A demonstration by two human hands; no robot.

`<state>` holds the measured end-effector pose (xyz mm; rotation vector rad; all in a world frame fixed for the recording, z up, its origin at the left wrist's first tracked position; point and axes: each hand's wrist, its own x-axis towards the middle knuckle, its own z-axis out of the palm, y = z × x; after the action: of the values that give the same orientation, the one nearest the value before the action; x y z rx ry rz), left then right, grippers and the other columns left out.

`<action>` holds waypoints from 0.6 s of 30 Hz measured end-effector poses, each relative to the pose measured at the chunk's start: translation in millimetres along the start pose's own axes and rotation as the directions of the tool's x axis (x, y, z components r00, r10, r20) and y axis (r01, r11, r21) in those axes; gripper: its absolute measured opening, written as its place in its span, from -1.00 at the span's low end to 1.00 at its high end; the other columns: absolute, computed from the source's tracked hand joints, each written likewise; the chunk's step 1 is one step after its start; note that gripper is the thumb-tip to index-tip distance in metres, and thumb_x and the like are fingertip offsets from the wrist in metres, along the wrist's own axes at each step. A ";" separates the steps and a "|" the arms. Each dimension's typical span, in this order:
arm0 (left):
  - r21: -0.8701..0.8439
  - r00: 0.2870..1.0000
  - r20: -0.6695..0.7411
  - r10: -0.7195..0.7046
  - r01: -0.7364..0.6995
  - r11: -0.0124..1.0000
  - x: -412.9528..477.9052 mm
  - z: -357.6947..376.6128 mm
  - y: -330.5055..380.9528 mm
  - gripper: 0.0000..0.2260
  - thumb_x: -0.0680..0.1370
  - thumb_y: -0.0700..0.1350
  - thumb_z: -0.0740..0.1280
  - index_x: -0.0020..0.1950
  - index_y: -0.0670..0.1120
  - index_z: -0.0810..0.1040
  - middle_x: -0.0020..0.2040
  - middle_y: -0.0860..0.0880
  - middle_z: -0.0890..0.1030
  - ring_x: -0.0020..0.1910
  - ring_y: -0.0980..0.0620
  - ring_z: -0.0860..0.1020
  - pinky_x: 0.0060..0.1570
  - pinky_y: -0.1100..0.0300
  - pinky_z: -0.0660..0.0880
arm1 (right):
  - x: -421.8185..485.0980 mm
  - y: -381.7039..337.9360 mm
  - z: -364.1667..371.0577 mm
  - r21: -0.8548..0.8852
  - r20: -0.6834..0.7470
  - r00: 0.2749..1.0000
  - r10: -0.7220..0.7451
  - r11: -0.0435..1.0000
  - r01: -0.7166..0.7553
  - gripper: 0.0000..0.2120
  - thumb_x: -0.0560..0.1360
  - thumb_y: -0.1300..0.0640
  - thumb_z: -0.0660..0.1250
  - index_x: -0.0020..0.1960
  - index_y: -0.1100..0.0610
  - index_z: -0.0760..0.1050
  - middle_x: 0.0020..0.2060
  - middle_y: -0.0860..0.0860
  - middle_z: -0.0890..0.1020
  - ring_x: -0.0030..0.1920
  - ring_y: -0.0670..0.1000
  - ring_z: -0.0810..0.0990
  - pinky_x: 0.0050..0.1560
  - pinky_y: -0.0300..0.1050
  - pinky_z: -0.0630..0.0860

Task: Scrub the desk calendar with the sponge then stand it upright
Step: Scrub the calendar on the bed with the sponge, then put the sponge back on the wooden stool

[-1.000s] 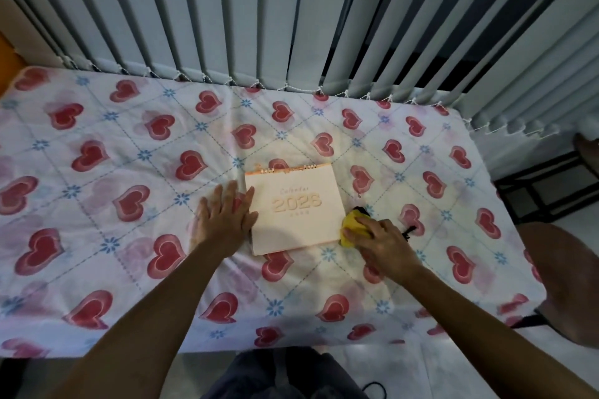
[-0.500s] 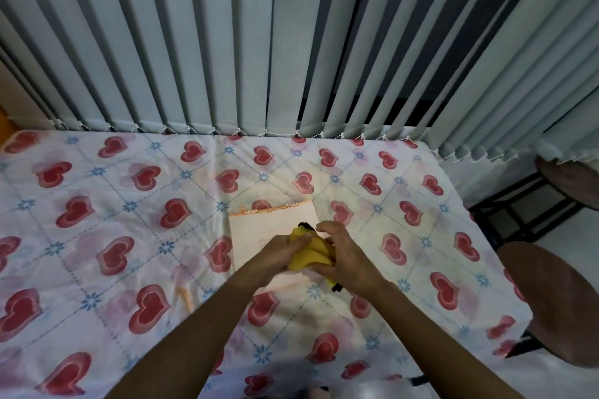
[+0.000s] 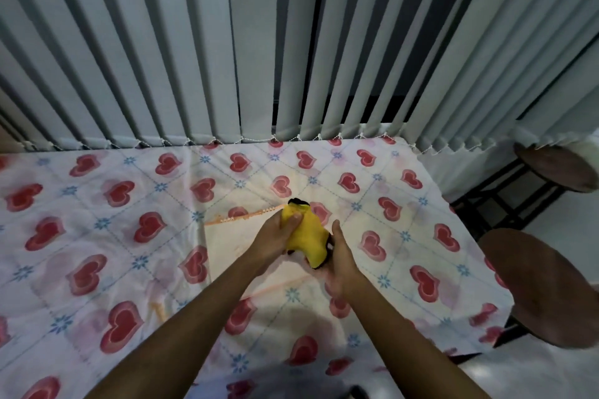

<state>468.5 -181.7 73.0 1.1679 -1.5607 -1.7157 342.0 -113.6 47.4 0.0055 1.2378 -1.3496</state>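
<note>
A pale peach desk calendar (image 3: 227,243) lies flat on the heart-patterned tablecloth (image 3: 97,236), its spiral edge pointing away from me. Both hands hold a yellow sponge with a black underside (image 3: 306,233) just above the calendar's right part. My left hand (image 3: 275,236) grips the sponge's left side with the thumb on top. My right hand (image 3: 340,256) cups its right and lower side. My arms and the sponge hide much of the calendar's front.
Grey vertical blinds (image 3: 259,58) hang along the table's far edge. Two brown round stools stand to the right of the table, one near (image 3: 544,288) and one farther back (image 3: 560,168). The table's right edge runs close to the hands.
My left hand left the cloth beside the calendar and joined my right hand on the sponge. The sponge rose from the table onto the calendar area. The view tilted upward.
</note>
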 end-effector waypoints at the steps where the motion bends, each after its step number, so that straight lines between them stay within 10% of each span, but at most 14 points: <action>1: 0.019 1.000 -0.005 0.007 -0.006 1.000 3.8 7.6 1.9 -0.80 0.59 0.05 0.22 0.06 -0.06 0.50 -0.15 0.01 0.58 -0.31 0.22 0.56 -0.44 0.42 0.42 | -1.8 -5.7 -5.2 0.038 0.017 0.998 0.068 0.997 -0.069 -0.50 0.55 -0.24 0.19 0.15 0.18 0.50 0.05 0.25 0.63 -0.08 0.21 0.62 -0.02 0.11 0.55; 7: 0.172 0.997 -0.078 0.002 0.012 0.985 26.2 67.1 13.6 -0.71 0.57 0.10 0.24 0.14 -0.08 0.50 0.03 -0.09 0.60 0.00 -0.06 0.57 -0.01 0.06 0.54 | -4.1 -56.6 -66.9 -0.014 0.005 0.995 -0.103 0.995 0.103 -0.65 0.56 0.07 0.32 0.21 0.32 0.50 0.09 0.23 0.66 -0.04 0.16 0.69 -0.16 0.00 0.65; 10: 0.215 1.000 0.003 0.013 -0.013 0.976 42.8 118.8 21.8 -0.72 0.57 0.08 0.25 0.11 -0.09 0.53 0.02 -0.11 0.62 -0.02 -0.04 0.58 -0.11 0.20 0.52 | -6.4 -91.9 -115.6 -0.106 -0.020 0.982 -0.187 0.977 0.184 -0.69 0.59 0.14 0.27 0.20 0.35 0.48 0.16 0.29 0.59 -0.06 0.14 0.67 -0.21 -0.06 0.66; 18: 0.361 0.968 0.252 0.013 -0.106 0.927 85.7 306.9 30.2 -0.67 0.58 0.06 0.24 0.14 -0.17 0.54 0.07 -0.18 0.63 0.03 -0.14 0.57 0.05 -0.05 0.51 | -17.6 -184.4 -277.6 -0.493 -0.262 0.822 -0.505 0.803 0.336 -0.66 0.62 0.06 0.22 0.19 0.35 0.44 0.09 0.29 0.57 0.10 0.27 0.55 0.15 0.21 0.52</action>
<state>157.7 -105.0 67.8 1.0949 -2.1244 -1.6149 34.2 15.1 55.8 -0.3618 1.9463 -1.4735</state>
